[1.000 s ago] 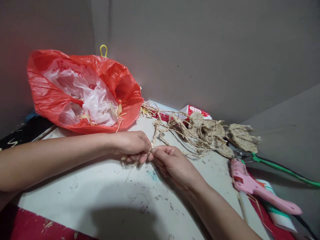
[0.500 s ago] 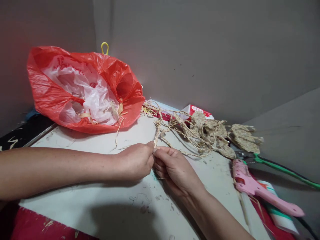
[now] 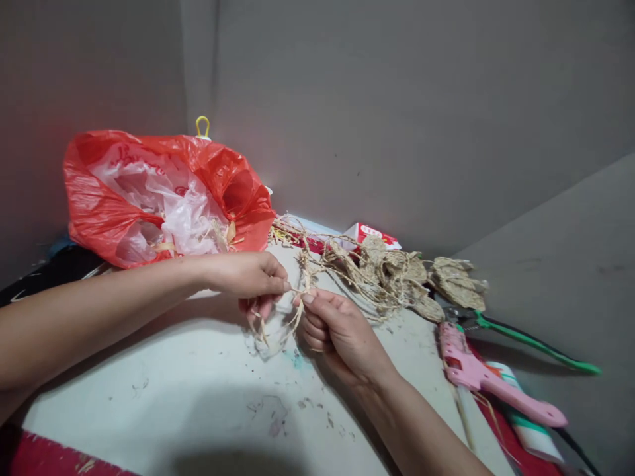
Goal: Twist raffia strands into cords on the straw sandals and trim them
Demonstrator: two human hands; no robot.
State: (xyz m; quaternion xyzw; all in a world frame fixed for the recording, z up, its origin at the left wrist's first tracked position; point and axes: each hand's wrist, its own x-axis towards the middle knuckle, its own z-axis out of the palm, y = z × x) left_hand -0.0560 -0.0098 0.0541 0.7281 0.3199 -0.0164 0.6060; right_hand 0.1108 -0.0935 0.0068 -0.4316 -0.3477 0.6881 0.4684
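A thin braid of pale straw strands point(image 3: 306, 270) runs across the white tabletop, with loose ends hanging down at its near end. My right hand point(image 3: 342, 330) pinches the braid at that end between thumb and forefinger. Just to the left, my left hand point(image 3: 258, 283) is closed on a straw strand, drawn taut between the two hands. Loose strand ends dangle below the left hand's fingers. Beyond my right hand lies a tangled pile of braided straw cords and flat coiled straw pieces point(image 3: 397, 271).
A red plastic bag point(image 3: 106, 198) holding white plastic and straw scraps stands at the back left. To the right lie green-handled pliers point(image 3: 536, 340), a pink glue gun point(image 3: 496, 383) and a white-and-green tube point(image 3: 533, 430). Grey walls enclose the table point(image 3: 208, 383).
My left hand has moved left and away from my right, pulling a strand out sideways. Loose straw ends now show below both hands. The view has also shifted slightly.
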